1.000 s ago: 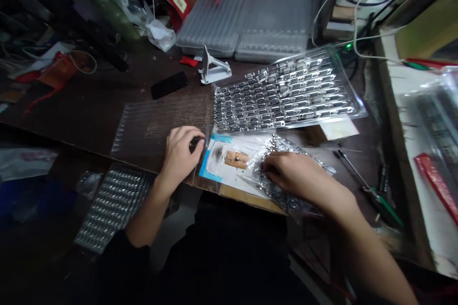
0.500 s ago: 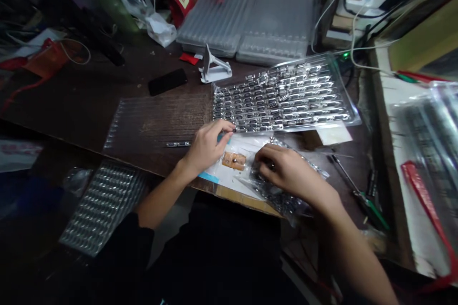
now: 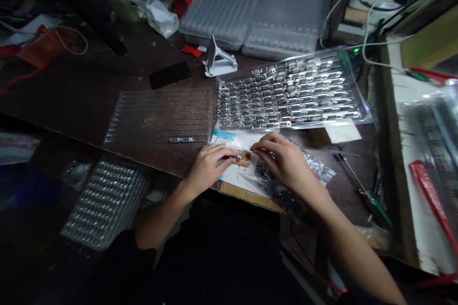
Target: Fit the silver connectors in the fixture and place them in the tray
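My left hand (image 3: 208, 166) pinches a small metal connector (image 3: 236, 157) at the left end of an orange-brown block (image 3: 244, 158) on white paper. Just right of the block, my right hand (image 3: 281, 155) has its thumb and fingertips pressed together; what they hold is too small to name. Beneath that hand lies a clear plastic bag of small metal parts (image 3: 318, 167). Behind both hands, a clear tray (image 3: 367, 116) carries rows of silver connectors. To the left, another clear tray (image 3: 143, 116) has a couple of connectors (image 3: 181, 140) near its front right corner.
A black phone (image 3: 170, 75) and a white stand (image 3: 220, 64) lie behind the trays. Stacked clear trays (image 3: 286, 14) stand at the back. A green-handled screwdriver (image 3: 375, 209) rests at the right. More filled trays (image 3: 100, 202) sit low at the left.
My left hand has moved from the connector tray's front edge down to the block, a connector now in its fingers. My right hand has risen from the bag toward the block.
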Tool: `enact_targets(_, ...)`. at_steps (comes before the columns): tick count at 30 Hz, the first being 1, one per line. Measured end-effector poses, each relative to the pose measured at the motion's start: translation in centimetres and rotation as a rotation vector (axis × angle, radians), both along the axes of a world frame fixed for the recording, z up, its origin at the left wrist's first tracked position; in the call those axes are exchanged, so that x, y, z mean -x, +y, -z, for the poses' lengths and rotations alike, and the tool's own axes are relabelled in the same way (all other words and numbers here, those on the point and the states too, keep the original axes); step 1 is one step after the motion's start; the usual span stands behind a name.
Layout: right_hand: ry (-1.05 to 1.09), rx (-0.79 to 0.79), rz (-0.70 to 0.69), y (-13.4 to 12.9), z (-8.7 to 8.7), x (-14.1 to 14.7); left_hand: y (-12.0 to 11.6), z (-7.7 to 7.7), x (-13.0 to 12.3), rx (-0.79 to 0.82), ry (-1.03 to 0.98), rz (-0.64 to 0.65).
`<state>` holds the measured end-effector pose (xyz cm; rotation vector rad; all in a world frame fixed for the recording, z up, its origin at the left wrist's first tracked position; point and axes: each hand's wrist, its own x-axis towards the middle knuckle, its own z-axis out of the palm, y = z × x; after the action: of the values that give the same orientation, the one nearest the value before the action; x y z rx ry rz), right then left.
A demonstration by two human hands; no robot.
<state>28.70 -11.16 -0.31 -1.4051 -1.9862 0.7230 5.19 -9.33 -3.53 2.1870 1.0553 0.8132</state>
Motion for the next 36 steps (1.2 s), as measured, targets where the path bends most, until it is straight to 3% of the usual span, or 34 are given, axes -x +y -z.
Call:
enact_targets(9, -0.047, 0.055, -0.013, -0.1, 0.8, 1.2, -0.6, 0.2, -0.4, -0.065, 0.021, -0.043)
enact_targets(16, -0.207, 0.083, -0.008, -0.4, 1.5, 2.4, -0.6, 0.2, -0.5, -0.064, 0.01, -0.03)
enact_targets(22, -0.204, 0.056, -0.091, -0.5, 2.0, 3.3, -0.5, -0.1, 0.7, -0.008, -0.105, -0.25)
enact_targets(27, -0.372, -0.05, -0.148, -0.9, 2.0, 3.6, -1.2, -0.1, 1.5, -0.007, 0.105, -0.158)
enact_targets(32, -0.173, -0.022, -0.127, -0.8, 2.2, 3.3, -1.6, 0.2, 1.5, -0.031, 0.141, -0.147)
enact_targets(36, -0.331, -0.056, -0.171, -0.9, 1.9, 3.6, -1.5, 0.2, 1.6, -0.042, 0.148, -0.157)
